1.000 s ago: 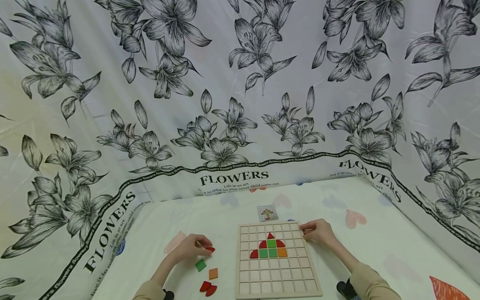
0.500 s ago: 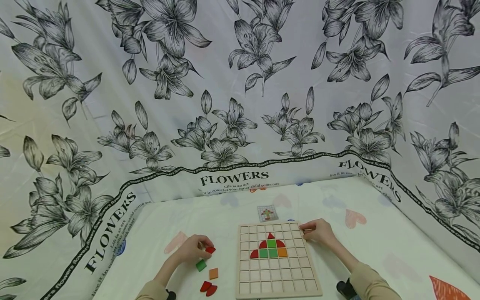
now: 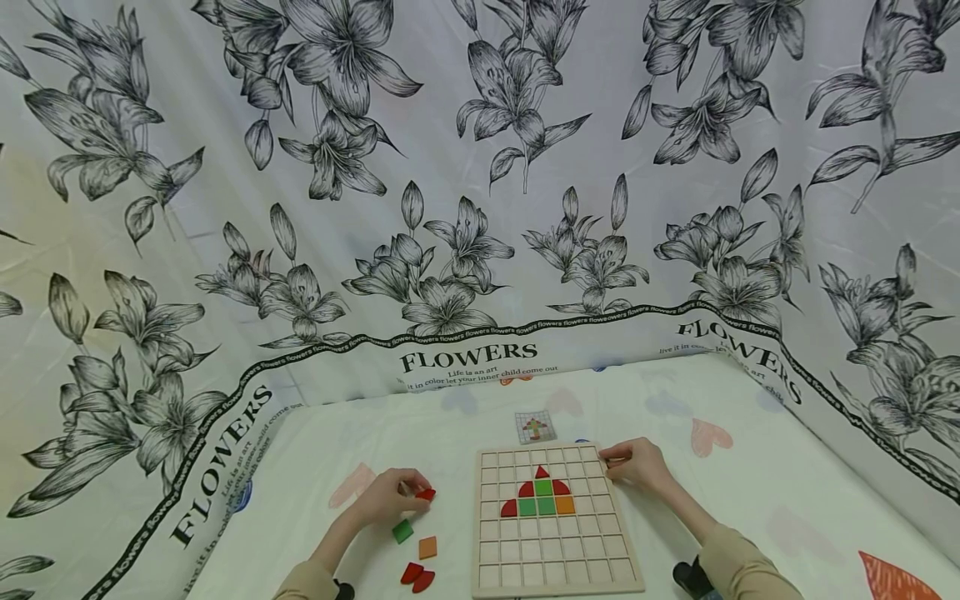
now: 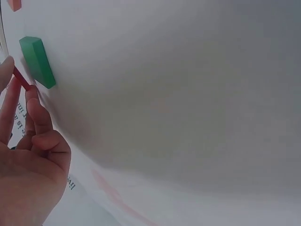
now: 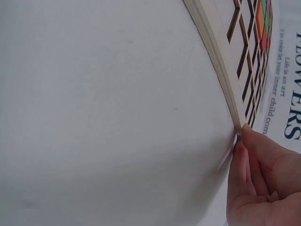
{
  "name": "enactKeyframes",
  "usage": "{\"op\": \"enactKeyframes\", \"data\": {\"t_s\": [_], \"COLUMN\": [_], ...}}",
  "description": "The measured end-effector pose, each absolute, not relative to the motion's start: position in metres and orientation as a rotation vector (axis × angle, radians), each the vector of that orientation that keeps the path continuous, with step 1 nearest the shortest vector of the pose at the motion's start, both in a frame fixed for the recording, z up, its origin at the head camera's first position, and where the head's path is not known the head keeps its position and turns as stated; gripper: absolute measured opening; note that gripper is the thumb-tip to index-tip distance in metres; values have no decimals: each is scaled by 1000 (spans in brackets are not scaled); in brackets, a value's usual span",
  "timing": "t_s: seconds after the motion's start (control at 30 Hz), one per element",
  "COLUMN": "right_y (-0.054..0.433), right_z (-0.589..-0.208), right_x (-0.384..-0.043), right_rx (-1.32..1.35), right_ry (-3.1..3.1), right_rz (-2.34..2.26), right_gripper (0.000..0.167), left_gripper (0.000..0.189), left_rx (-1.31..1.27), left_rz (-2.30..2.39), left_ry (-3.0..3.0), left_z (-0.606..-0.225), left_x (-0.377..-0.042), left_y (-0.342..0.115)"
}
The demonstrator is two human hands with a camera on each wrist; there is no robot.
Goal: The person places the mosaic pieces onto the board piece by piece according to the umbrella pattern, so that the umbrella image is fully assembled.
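Observation:
My left hand [image 3: 387, 497] pinches a red tile [image 3: 426, 494] between thumb and fingers, left of the wooden grid board [image 3: 498, 550]. In the left wrist view the same red piece [image 4: 21, 79] appears edge-on, close to a green square tile [image 4: 37, 62] on the cloth. At the board's upper right corner, my right hand [image 3: 639, 463] pinches the frame; the right wrist view has thumb and fingers on the board's edge [image 5: 221, 61]. On the grid sit a red triangle [image 3: 541, 472], several red curved tiles, green squares [image 3: 543, 488] and an orange square [image 3: 564, 505].
Below my left hand lie a green square [image 3: 402, 531], an orange square [image 3: 427, 547] and two red curved tiles [image 3: 422, 581]. A small pattern card [image 3: 535, 426] lies beyond the board. Flower-printed curtain [image 3: 465, 250] encloses the heart-patterned tablecloth [image 3: 420, 425].
The red tile in my left fingers has turned and shifted slightly right, its face showing more. My right hand and the board stay where they were.

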State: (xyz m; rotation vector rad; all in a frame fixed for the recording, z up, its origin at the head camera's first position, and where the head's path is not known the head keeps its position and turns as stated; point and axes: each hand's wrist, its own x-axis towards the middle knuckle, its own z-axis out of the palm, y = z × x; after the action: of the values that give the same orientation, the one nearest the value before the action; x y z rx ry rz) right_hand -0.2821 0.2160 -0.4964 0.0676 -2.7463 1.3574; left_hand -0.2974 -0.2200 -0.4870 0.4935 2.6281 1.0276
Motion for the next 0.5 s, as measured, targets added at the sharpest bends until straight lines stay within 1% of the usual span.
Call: {"op": "enactKeyframes", "data": {"t_s": [0.27,0.5], "right_y": [215,216], "right_z": [-497,-498], "right_x": [-283,-283], "right_rx": [38,40], "right_ry": [-2755,-2761], "right_rz": [1358,1362], "right_gripper": [30,31], "left_gripper": [18,18], "left_rx": [534,675], "left_rz": [1049,1081], "left_ry": [2671,2699], "left_z": [-484,-483], "left_x": [-299,-302], "left_y": [-209,-190]}}
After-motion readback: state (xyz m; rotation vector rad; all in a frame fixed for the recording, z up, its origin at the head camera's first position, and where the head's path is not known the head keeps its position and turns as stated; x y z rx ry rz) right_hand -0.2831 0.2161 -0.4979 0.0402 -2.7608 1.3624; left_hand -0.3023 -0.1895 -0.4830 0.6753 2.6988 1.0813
